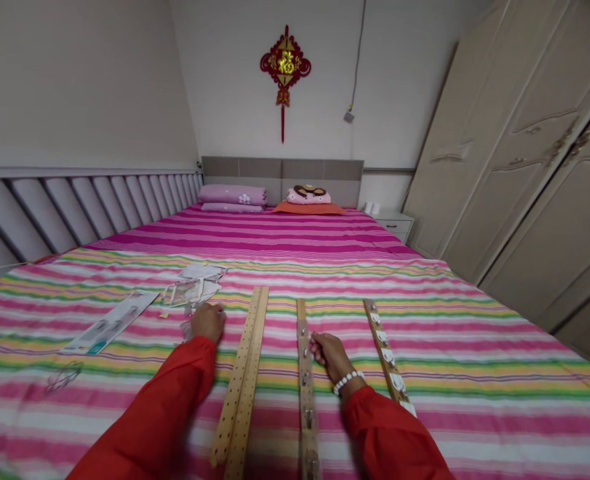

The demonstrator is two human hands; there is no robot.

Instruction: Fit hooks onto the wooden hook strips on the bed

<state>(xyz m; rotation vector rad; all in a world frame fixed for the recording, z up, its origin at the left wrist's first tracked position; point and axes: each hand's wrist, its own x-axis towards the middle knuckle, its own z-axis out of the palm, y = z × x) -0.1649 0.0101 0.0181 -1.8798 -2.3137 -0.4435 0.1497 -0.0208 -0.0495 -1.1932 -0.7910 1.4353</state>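
My left hand (209, 322) is closed, its fingers curled down beside small clear plastic pieces (187, 329) on the striped sheet. Whatever it may hold is hidden. My right hand (331, 353), with a white bead bracelet at the wrist, has its fingers pinched together at the right side of a narrow wooden strip (302, 393) that carries several small metal fittings. What lies between those fingertips is too small to make out. Left of this strip lie two wooden strips with rows of holes (245, 373), side by side. Right of my hand lies another strip with white round pieces (387, 353).
Clear packets and papers (195, 283) lie beyond my left hand. A long flat package (115, 323) and a tangle of thin loops (65, 377) rest farther left. Folded bedding (232, 197) is by the headboard (319, 172); a wardrobe (525, 153) stands right.
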